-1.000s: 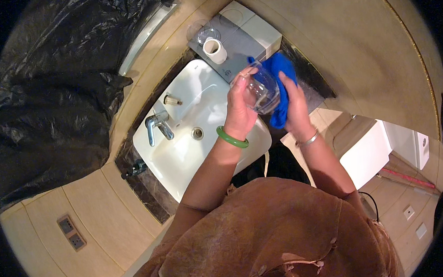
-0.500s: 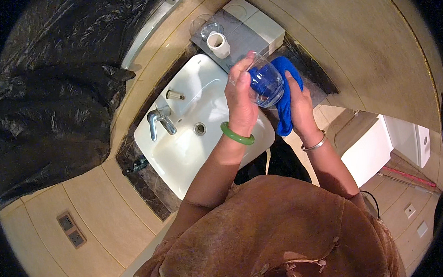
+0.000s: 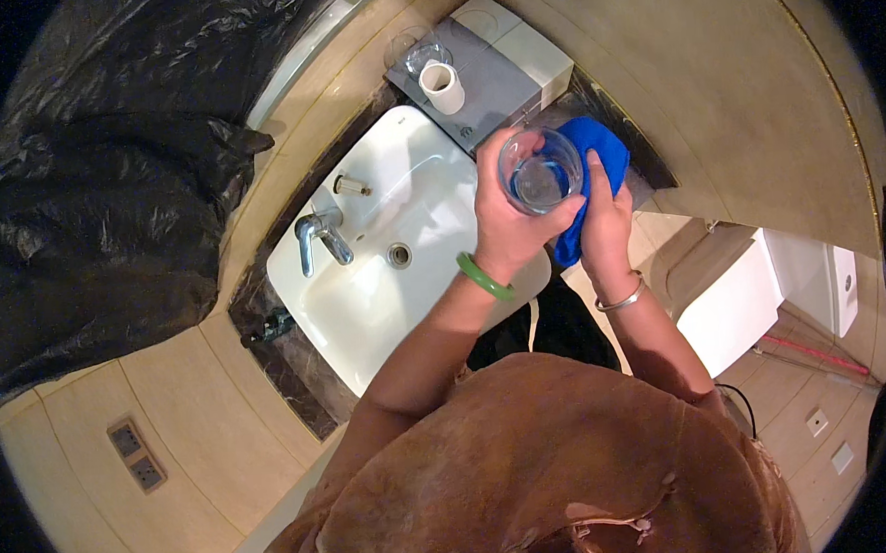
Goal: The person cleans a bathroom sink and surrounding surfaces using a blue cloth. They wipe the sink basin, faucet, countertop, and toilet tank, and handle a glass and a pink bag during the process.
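My left hand [image 3: 513,208], with a green bangle at the wrist, is wrapped round a clear drinking glass [image 3: 541,176]. The glass's round mouth faces up toward me, and its inside looks bare apart from blue showing through. A blue cloth [image 3: 602,153] is gripped in my right hand [image 3: 606,223], which wears a silver bracelet. The cloth lies against the right side of the glass. Both hands are raised beside the far right edge of the white washbasin [image 3: 418,178]. Part of the right hand's fingers is hidden behind the cloth.
A chrome faucet [image 3: 321,243] stands on the basin's left rim. Beyond the basin, a grey and white box [image 3: 512,73] bears a white paper roll [image 3: 443,88] and more clear glasses [image 3: 425,57]. A white toilet [image 3: 735,296] is at the right. Black plastic sheeting [image 3: 108,194] hangs at the left.
The glass has turned from lying sideways to showing its mouth toward me. My left thumb has moved to the near rim. The cloth has shifted slightly to the right.
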A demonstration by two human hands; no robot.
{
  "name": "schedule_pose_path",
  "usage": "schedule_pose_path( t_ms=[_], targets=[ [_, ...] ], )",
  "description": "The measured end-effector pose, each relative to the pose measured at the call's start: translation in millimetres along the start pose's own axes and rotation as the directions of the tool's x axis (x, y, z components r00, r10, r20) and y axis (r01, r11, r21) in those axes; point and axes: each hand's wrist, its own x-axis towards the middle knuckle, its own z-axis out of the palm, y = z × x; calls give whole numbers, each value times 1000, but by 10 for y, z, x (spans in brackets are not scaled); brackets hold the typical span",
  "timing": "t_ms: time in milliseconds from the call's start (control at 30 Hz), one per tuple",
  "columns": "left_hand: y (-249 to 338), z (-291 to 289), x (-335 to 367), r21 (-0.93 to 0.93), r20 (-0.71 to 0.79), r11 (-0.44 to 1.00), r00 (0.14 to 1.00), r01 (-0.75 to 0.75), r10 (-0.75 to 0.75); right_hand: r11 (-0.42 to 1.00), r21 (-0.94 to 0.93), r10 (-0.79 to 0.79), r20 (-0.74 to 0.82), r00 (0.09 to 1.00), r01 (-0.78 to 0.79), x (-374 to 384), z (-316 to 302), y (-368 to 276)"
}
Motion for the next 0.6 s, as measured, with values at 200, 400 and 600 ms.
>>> schedule_pose_path(
  t_ms=[200, 400, 600],
  targets=[
    [-118, -6, -91, -214, -159, 935, 934, 284, -320, 634, -458, -558, 288, 778, 624, -201, 97, -14],
    [-44, -13, -171, -128, -75, 969, 972, 211, -221, 994, -105, 2, 166, 986, 15, 221, -13, 22],
    [-225, 40, 71, -93, -338, 968, 907, 232, -250, 870, -289, -373, 143, 917, 399, -204, 169, 256]
  ],
)
